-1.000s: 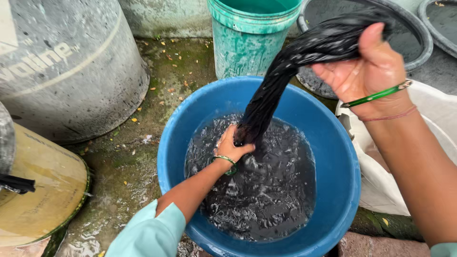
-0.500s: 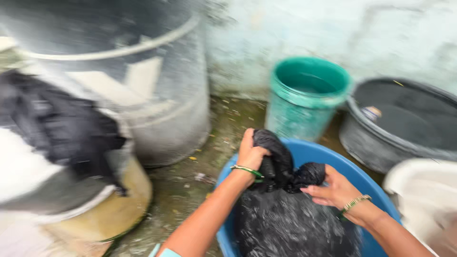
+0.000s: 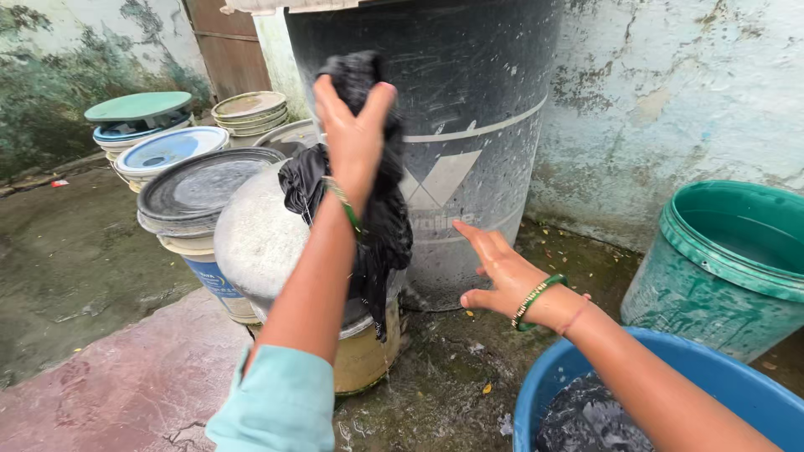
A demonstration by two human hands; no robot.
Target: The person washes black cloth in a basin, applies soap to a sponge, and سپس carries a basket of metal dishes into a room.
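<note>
Blue tub (image 3: pixel 536 402): near right, round plastic, holds dark soapy water and a dark wet bundle low at the frame edge
Green bucket (image 3: pixel 712 276): right, beside the blue tub, scuffed plastic with a thick rim; its contents cannot be told
Grey drum (image 3: pixel 469 100): tall, scratched, against the far wall, a pale band around it
Metal pot (image 3: pixel 255 238): dull rounded steel, sits on a yellowish can (image 3: pixel 364 356) just left of the drum
Lidded buckets (image 3: pixel 188 188): stacked at far left, flat round lids in grey, blue-white and green
Black cloth (image 3: pixel 381 209): wet, crumpled, hangs down over the pot's right side in front of the drum
Left hand (image 3: pixel 353 138): raised, fingers closed around the top of the black cloth
Right hand (image 3: pixel 501 268): open, fingers spread, holds nothing, near the drum's lower part
Ground (image 3: pixel 109 385): wet concrete with scattered yellow leaves
</note>
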